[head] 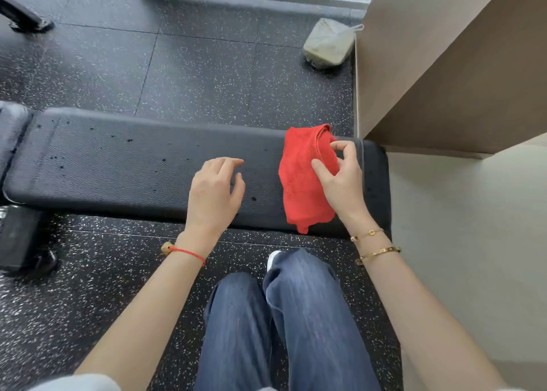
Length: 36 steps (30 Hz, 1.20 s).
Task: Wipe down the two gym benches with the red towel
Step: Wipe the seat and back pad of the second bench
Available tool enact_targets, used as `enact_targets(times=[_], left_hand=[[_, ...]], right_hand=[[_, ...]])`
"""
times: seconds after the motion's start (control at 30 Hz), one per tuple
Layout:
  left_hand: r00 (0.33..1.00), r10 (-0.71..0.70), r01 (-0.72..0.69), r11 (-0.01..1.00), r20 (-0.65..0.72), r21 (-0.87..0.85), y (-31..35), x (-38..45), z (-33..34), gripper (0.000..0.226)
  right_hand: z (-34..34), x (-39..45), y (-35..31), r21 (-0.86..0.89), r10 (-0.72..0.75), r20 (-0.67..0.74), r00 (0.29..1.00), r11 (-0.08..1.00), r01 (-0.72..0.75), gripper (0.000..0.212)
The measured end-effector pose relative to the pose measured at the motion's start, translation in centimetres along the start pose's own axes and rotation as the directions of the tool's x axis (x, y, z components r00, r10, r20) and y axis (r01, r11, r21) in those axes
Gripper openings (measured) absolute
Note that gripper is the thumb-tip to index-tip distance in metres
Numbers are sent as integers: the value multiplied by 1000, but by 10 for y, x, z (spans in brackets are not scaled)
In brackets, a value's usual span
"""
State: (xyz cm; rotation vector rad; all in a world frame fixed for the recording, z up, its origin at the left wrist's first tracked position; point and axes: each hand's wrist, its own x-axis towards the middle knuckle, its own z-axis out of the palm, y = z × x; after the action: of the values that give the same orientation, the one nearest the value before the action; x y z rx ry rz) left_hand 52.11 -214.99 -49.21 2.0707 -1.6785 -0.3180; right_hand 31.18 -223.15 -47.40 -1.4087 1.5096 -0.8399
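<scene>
A black padded gym bench (118,165) runs across the view in front of me, its surface dotted with dark droplets. The red towel (299,183) lies bunched on the bench's right end. My right hand (340,180) is on the towel's right side, thumb and curled fingers pinching a fold of it. To the left of the towel, my left hand (214,192) hovers over the bench pad with loosely bent fingers and holds nothing. Only one bench pad shows fully; a second black pad section (11,130) adjoins it at the far left.
A brown box-like cabinet (444,65) stands close against the bench's right end. A grey-green pouch (328,43) lies on the speckled rubber floor beyond the bench. Black equipment parts (20,236) sit at the left. My legs in jeans are below.
</scene>
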Motion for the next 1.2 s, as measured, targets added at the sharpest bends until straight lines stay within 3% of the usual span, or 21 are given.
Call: enact_targets(times=[0.2,0.3,0.4,0.47,0.53,0.6,0.73,0.97,1.1,1.2], left_hand=[[990,109,-106,994,-91,29,-49,6,76,29],[979,159,-155,987,-130,42,-58,11,93,30],[968,196,-189,980,-156,59,-64,13,103,30],[960,214,-206,976,-181,66,-67,13,107,30],[954,227,-220,974,-195,58,-70,12,110,29],[952,226,-224,974,-208,35,-72,12,111,27],[953,210,-218,976,-218,-11,-75,10,113,26],[952,218,-226,974,-214,-14,-79,11,115,25],[951,221,-228,974,-216,-9,-78,12,114,24],[951,218,-225,974,-219,-10,-78,12,114,24]], right_hand=[[12,27,84,-233,-269,-136,953,944,233,33],[10,32,98,-402,-335,-168,927,882,246,53],[12,30,103,-691,-483,-126,867,669,272,55],[15,30,103,-807,-541,7,841,494,324,47],[22,34,100,-755,-456,203,867,491,435,49],[34,39,101,-725,-323,309,894,529,441,52],[60,42,105,-809,-252,283,925,455,371,54],[60,8,118,-782,-331,375,866,389,488,54],[39,32,118,-789,-243,312,919,473,393,53],[68,64,94,-791,-183,301,936,501,352,52]])
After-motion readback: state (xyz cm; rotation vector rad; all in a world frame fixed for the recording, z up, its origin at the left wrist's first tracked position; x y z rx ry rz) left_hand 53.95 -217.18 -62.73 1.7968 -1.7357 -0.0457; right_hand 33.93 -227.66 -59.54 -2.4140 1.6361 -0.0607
